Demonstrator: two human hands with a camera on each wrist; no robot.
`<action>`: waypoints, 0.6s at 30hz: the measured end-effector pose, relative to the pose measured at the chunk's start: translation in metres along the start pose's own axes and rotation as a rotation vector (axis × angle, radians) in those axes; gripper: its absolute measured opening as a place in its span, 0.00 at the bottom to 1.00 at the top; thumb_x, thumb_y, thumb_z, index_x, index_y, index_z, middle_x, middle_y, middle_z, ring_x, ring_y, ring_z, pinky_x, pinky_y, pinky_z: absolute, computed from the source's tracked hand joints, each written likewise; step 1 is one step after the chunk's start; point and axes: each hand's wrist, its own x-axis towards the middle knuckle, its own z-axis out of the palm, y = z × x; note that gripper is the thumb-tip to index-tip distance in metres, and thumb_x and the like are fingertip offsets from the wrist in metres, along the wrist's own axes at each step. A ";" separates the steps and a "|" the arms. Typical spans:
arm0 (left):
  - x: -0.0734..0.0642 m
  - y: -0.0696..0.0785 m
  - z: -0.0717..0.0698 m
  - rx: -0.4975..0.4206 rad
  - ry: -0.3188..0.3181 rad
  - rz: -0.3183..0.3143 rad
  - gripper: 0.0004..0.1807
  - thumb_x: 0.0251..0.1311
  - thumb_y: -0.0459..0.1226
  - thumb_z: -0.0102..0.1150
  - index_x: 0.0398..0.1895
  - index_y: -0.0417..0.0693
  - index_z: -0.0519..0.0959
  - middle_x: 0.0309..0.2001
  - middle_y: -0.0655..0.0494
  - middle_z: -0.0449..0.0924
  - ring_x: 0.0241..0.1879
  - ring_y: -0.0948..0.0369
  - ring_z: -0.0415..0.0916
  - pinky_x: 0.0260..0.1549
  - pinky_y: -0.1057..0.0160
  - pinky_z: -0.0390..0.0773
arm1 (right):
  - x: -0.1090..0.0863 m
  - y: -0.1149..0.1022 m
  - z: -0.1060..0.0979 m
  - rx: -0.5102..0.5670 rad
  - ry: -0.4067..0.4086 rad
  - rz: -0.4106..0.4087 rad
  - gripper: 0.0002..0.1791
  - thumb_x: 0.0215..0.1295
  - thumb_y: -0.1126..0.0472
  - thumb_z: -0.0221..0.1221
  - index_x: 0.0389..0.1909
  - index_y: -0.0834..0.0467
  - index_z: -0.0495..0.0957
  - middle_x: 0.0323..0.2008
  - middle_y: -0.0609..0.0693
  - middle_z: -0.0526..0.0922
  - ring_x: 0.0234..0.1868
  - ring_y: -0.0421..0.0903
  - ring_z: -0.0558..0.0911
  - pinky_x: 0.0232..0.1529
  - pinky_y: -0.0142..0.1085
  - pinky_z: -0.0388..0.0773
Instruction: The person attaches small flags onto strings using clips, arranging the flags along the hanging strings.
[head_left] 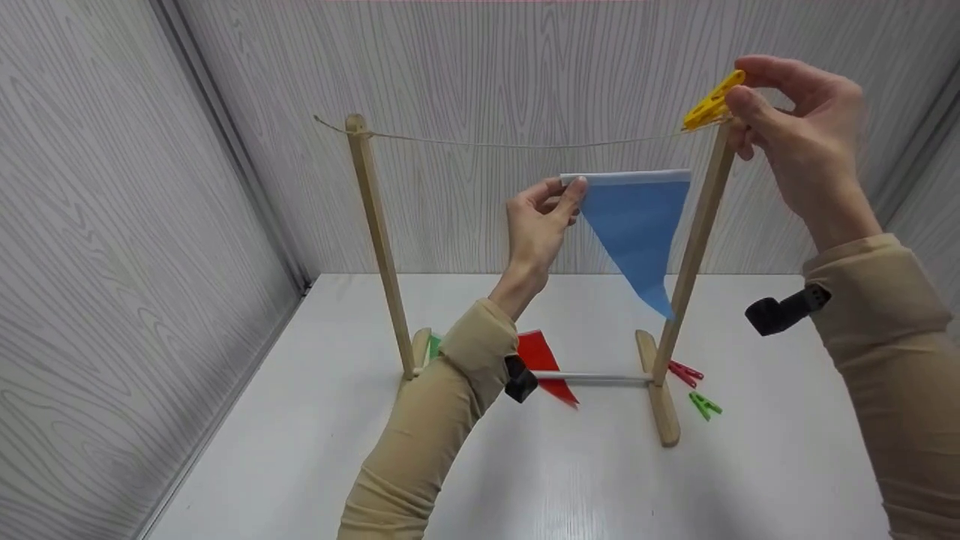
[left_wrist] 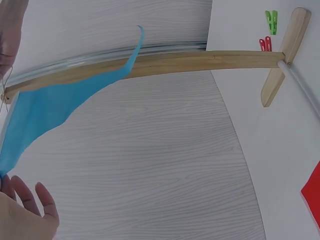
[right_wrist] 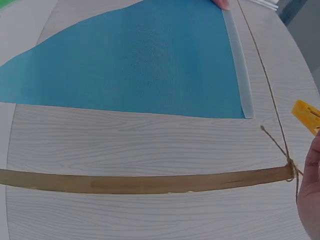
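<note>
My left hand [head_left: 541,221] pinches the left top corner of a blue triangular pennant [head_left: 637,225], whose white-edged top lies level below the string and whose point hangs down by the right post. Between thumb and fingers of my right hand [head_left: 814,127] is a yellow clothespin [head_left: 712,101], held beside the top of the right wooden post [head_left: 701,240]. A thin twine [head_left: 525,145] runs from that post to the left post [head_left: 379,225]. In the right wrist view the twine's knot [right_wrist: 291,170] sits at the post's end, with the clothespin [right_wrist: 306,116] apart from it.
A red pennant [head_left: 541,356] lies by the white crossbar [head_left: 600,377], and part of a green one [head_left: 433,346] shows behind my left sleeve. Red clothespins [head_left: 686,373] and a green clothespin [head_left: 705,405] lie right of the stand's foot [head_left: 664,416]. Wood-grain panels enclose the white table [head_left: 300,420].
</note>
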 end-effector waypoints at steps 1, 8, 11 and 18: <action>0.001 0.000 0.002 -0.002 0.003 0.001 0.13 0.67 0.38 0.63 0.45 0.35 0.84 0.39 0.46 0.85 0.32 0.66 0.77 0.43 0.64 0.84 | 0.001 0.000 0.000 0.000 -0.003 0.009 0.16 0.63 0.75 0.63 0.51 0.73 0.80 0.42 0.59 0.82 0.22 0.45 0.77 0.24 0.26 0.75; 0.007 0.004 0.012 0.007 0.022 0.002 0.13 0.67 0.38 0.64 0.44 0.35 0.85 0.38 0.48 0.85 0.32 0.65 0.77 0.34 0.73 0.80 | 0.005 0.003 0.001 -0.031 -0.034 0.030 0.14 0.63 0.73 0.64 0.50 0.71 0.81 0.41 0.56 0.83 0.19 0.43 0.77 0.19 0.26 0.71; 0.009 0.005 0.015 0.011 0.025 -0.001 0.13 0.67 0.38 0.64 0.44 0.35 0.85 0.39 0.47 0.85 0.32 0.65 0.77 0.34 0.74 0.79 | 0.007 0.003 0.000 -0.053 -0.036 0.033 0.14 0.64 0.72 0.64 0.50 0.70 0.82 0.42 0.56 0.83 0.17 0.43 0.77 0.17 0.25 0.69; 0.013 0.008 0.020 0.031 0.003 -0.044 0.14 0.68 0.40 0.62 0.46 0.37 0.85 0.43 0.48 0.85 0.33 0.66 0.78 0.38 0.69 0.82 | 0.012 0.004 0.000 -0.091 -0.043 0.063 0.14 0.64 0.69 0.64 0.50 0.68 0.82 0.43 0.55 0.82 0.15 0.41 0.74 0.14 0.24 0.63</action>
